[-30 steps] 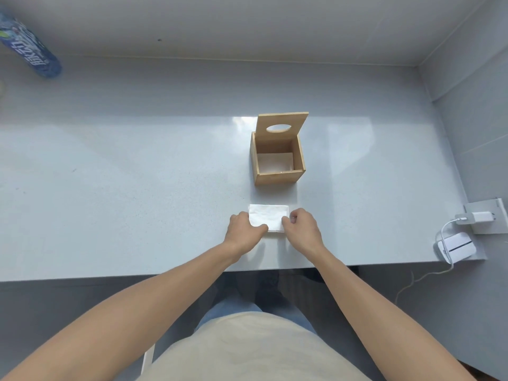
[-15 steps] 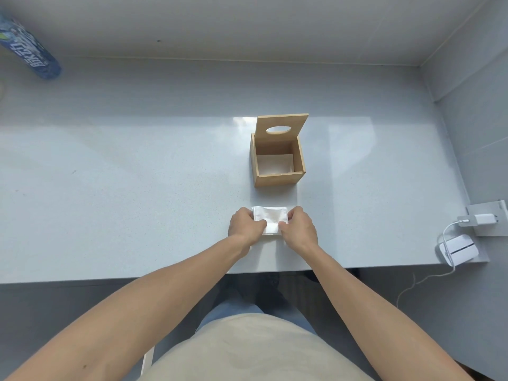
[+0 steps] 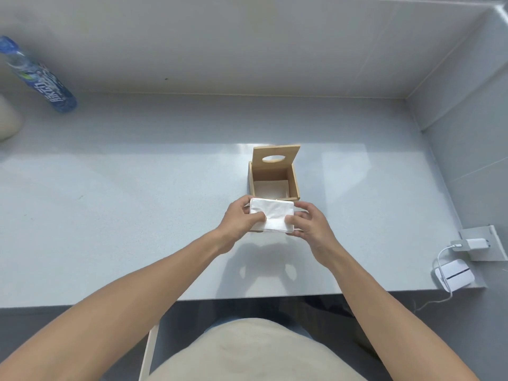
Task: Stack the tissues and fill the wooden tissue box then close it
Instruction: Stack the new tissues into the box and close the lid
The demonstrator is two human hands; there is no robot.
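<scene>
Item: stack of white tissues (image 3: 272, 218), folded flat, held just in front of the near wall of the wooden tissue box (image 3: 273, 178); its shadow falls on the table (image 3: 137, 204) nearer the viewer, so the stack appears lifted clear of the surface.

Left hand (image 3: 242, 220): grasping the left end of the stack, thumb lying across its top, fingers (image 3: 245, 206) curled around its left edge.

Right hand (image 3: 309, 222): grasping the right end of the stack, thumb pressed on top, fingers (image 3: 303, 207) wrapped around the right edge.

Wooden tissue box: light wood, square, standing on the table just right of centre. Its lid (image 3: 276, 158), with an oval slot, stands raised at the far side, leaving the top uncovered. A white layer shows at the bottom inside; whether it is tissue cannot be told.

Table: pale grey, glossy, set against a pale wall at the far side and right.

Other contents: blue-labelled plastic bottle (image 3: 41, 81) at the far left, well apart from the box; a pale rounded object (image 3: 8, 119) at the left edge, only partly in view; a white charger (image 3: 477, 243) plugged into a socket plate at the near right, its cable running to a white flat device (image 3: 453, 274) on the table's near right corner
</scene>
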